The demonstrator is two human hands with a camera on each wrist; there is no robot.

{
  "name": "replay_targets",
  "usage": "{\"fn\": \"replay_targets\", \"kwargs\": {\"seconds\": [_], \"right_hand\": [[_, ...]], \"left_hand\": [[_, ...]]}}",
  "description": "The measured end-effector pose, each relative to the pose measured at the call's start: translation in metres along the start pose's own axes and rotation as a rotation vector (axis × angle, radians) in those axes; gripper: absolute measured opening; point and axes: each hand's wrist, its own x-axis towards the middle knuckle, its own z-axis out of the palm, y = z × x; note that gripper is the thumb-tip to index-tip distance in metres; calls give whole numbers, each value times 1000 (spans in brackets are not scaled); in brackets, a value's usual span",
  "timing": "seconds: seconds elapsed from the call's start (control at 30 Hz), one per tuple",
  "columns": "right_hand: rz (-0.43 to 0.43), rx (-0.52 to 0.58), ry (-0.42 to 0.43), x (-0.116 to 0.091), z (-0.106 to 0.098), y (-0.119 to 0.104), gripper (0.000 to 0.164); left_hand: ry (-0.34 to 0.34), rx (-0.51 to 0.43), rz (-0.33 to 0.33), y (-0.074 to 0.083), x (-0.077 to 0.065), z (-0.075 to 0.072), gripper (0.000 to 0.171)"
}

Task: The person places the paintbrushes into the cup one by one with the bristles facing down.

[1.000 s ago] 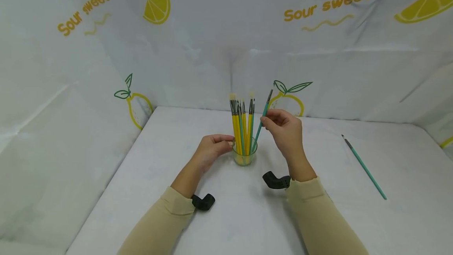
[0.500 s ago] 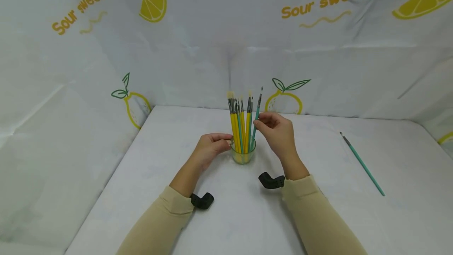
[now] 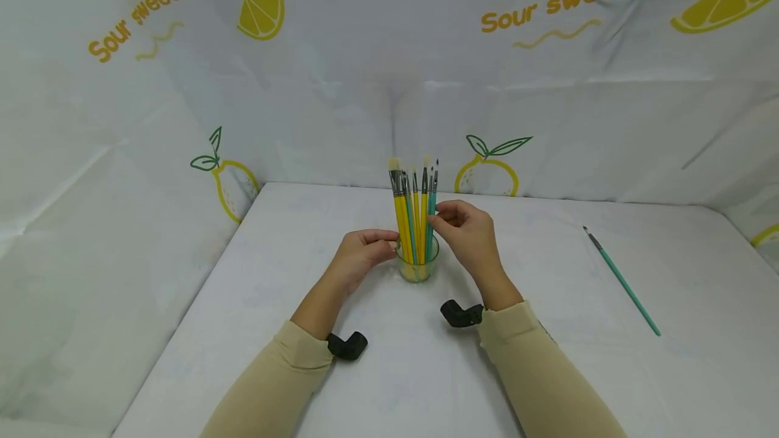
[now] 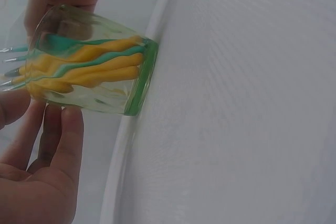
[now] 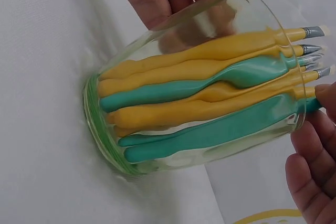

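Note:
A clear greenish glass (image 3: 417, 272) stands upright on the white table, holding several yellow and teal paintbrushes (image 3: 408, 211) with bristles up. My left hand (image 3: 360, 257) grips the glass near its rim from the left, thumb and fingertips against it. On the other side, my right hand (image 3: 467, 234) pinches a teal paintbrush (image 3: 433, 201) between thumb and fingers; its lower end is inside the glass. Through the glass wall (image 5: 94, 129) in the right wrist view, the brush handles reach down to the thick green base. The left wrist view shows the glass base (image 4: 143, 85) on the table.
Another teal paintbrush (image 3: 622, 280) lies alone on the right part of the table (image 3: 548, 262). A white cloth (image 3: 341, 107) printed with lemons hangs behind the table and along its sides. Each wrist carries a small black camera mount (image 3: 461, 314).
My right hand has moved left and down, and the teal paintbrush it pinches has gone from leaning right to nearly upright, lower in the glass. My left hand has stayed at the rim.

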Motion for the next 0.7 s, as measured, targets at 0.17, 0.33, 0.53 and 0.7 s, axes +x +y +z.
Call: {"fn": "replay_targets", "kwargs": {"seconds": [0.17, 0.33, 0.53, 0.7], "right_hand": [[4, -7, -6, 1, 0, 2, 24], [5, -7, -11, 0, -1, 3, 25], [11, -10, -13, 0, -2, 1, 28], [18, -5, -5, 0, -16, -4, 36]], "left_hand": [[-7, -8, -3, 0, 1, -1, 26], [-16, -3, 1, 2, -2, -1, 28], [-17, -2, 15, -1, 0, -1, 26], [-10, 11, 15, -1, -1, 1, 26]]}}
